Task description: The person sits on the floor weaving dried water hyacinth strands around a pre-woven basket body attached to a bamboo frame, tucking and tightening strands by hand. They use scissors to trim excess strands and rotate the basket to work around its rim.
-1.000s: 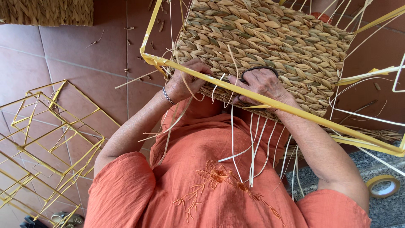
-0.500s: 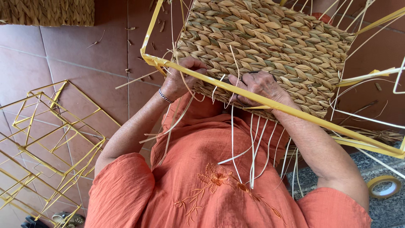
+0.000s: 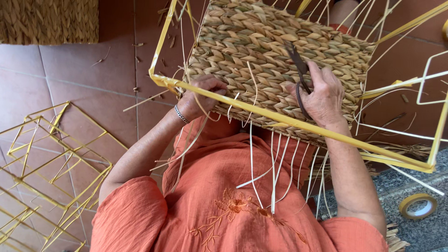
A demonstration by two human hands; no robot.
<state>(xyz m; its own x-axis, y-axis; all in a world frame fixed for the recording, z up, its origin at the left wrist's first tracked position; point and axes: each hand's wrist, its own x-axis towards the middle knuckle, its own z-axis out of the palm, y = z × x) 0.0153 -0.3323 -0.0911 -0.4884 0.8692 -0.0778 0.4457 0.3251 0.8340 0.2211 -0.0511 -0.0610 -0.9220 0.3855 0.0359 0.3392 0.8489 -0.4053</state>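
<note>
A woven straw basket panel [image 3: 261,51] fills a yellow wire frame [image 3: 298,123] held over my lap. My left hand [image 3: 200,95], a bracelet on its wrist, grips the panel's lower left edge just above the frame bar, fingers curled among pale loose strands [image 3: 252,154]. My right hand [image 3: 324,95] rests on the panel's right side and holds dark scissors [image 3: 298,65], their blades pointing up across the weave. Several thin pale strands hang from the panel's lower edge over my orange blouse.
Several bare yellow wire frames [image 3: 51,163] lie on the red tile floor at the left. Another woven piece [image 3: 49,21] sits at the top left. A roll of tape [image 3: 418,206] lies on grey stone at the bottom right. White wire frame parts [image 3: 431,88] stand at the right.
My right hand has risen from the frame bar onto the woven panel, and the scissors now point up. My left hand has stayed at the lower left edge.
</note>
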